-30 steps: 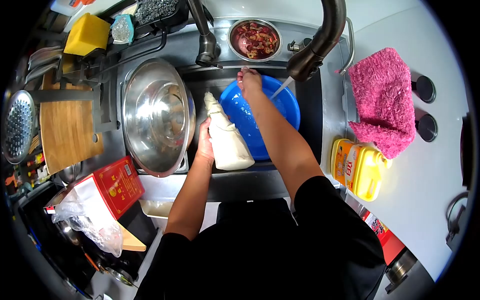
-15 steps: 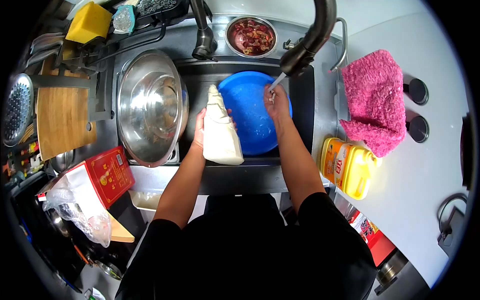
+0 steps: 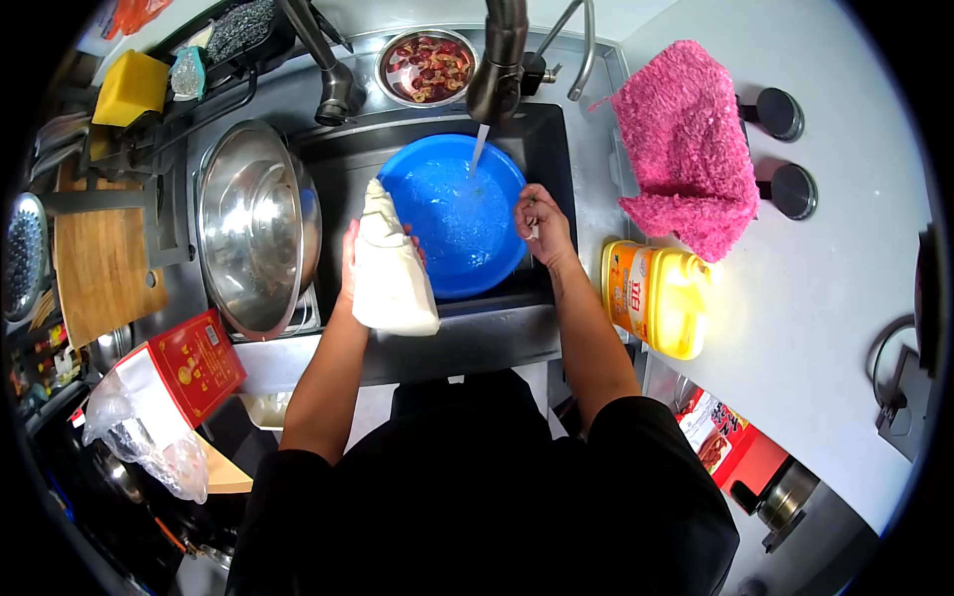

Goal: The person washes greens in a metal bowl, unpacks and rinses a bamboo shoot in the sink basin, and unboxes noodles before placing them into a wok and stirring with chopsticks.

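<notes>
Head: basin rim [image 3: 467, 295] between hands [image 3: 546, 228]

Large "立白" on the label [image 3: 628, 286] of the yellow jug [image 3: 683, 303]

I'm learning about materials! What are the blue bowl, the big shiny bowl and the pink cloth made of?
The blue bowl: probably plastic, smooth, since it's one bright colour all over.
The big shiny bowl: looks like metal, perhaps stainless steel, polished, as it throws back bright glints.
The pink cloth: fluffy fabric, with tufts showing; I can't tell which fibre.
</notes>
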